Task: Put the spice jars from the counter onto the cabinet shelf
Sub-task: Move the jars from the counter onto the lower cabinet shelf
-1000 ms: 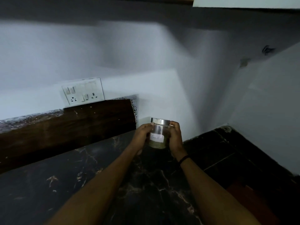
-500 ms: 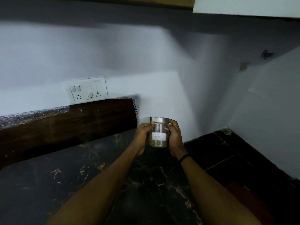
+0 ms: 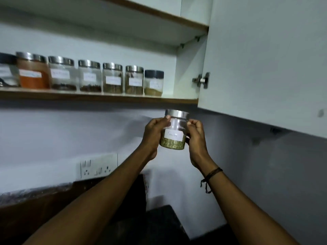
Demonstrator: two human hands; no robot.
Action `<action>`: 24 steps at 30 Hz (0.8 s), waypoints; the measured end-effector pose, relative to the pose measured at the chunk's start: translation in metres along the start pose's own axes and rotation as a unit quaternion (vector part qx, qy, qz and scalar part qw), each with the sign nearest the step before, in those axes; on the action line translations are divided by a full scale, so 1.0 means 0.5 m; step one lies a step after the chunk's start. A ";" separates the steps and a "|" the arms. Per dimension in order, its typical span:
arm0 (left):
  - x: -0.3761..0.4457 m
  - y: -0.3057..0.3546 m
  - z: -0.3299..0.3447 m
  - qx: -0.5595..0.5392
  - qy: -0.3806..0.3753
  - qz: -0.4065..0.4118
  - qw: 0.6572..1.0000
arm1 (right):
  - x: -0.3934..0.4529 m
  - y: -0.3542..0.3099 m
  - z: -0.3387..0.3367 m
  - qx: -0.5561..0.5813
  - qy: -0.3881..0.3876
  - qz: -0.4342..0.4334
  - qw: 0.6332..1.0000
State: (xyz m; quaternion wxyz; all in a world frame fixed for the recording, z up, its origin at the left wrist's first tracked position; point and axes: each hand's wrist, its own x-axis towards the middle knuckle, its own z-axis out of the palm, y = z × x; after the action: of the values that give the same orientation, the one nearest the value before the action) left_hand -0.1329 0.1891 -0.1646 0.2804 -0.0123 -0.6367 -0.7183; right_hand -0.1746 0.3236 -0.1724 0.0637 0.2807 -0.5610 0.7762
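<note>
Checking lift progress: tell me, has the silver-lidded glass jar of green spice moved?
Yes. The silver-lidded glass jar rose from beside the white switch plate to well above it.

Shelf: a white cabinet shelf [image 3: 99, 98] with a brown wooden front edge, seen from below
On the shelf: seven jars in one row, close side by side, each with a white paper label
Far left: a jar with dark lid [image 3: 8, 71], cut by the picture edge
Next: a jar of orange-red powder [image 3: 32, 71], metal lid
Middle: four clear jars with metal lids [image 3: 96, 76], dark or brownish content low inside
Right end: a black-lid jar [image 3: 153, 83], yellowish-brown content
Right of the row: bare shelf near the cabinet side wall [image 3: 187, 71]
Labels: the writing is too blurred to read
</note>
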 end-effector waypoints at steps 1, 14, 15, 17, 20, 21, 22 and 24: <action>0.013 0.034 0.007 -0.004 -0.003 0.012 1.000 | 0.018 -0.029 0.007 0.006 -0.007 -0.014 1.000; 0.167 0.249 0.082 0.028 0.084 0.093 0.992 | 0.213 -0.182 0.059 0.000 -0.027 -0.112 0.993; 0.179 0.250 0.088 0.051 0.090 0.100 0.990 | 0.229 -0.177 0.060 -0.005 -0.001 -0.109 0.994; 0.204 0.249 0.100 0.118 0.104 0.112 0.981 | 0.259 -0.168 0.064 -0.031 0.048 -0.112 0.992; 0.241 0.241 0.113 0.177 0.113 0.122 0.970 | 0.308 -0.147 0.068 -0.084 0.081 -0.114 0.987; 0.253 0.237 0.115 0.188 0.111 0.120 0.968 | 0.324 -0.140 0.069 -0.102 0.084 -0.112 0.985; 0.264 0.232 0.117 0.196 0.108 0.118 0.967 | 0.339 -0.133 0.069 -0.117 0.084 -0.112 0.983; 0.282 0.216 0.116 0.207 0.097 0.113 0.967 | 0.364 -0.117 0.066 -0.136 0.083 -0.119 0.980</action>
State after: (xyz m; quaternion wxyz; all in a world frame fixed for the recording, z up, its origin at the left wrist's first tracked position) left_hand -0.2264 0.1846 -0.0027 0.4168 0.0438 -0.7357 -0.5321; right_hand -0.2903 0.2756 -0.0239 0.2393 0.2685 -0.6167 0.7002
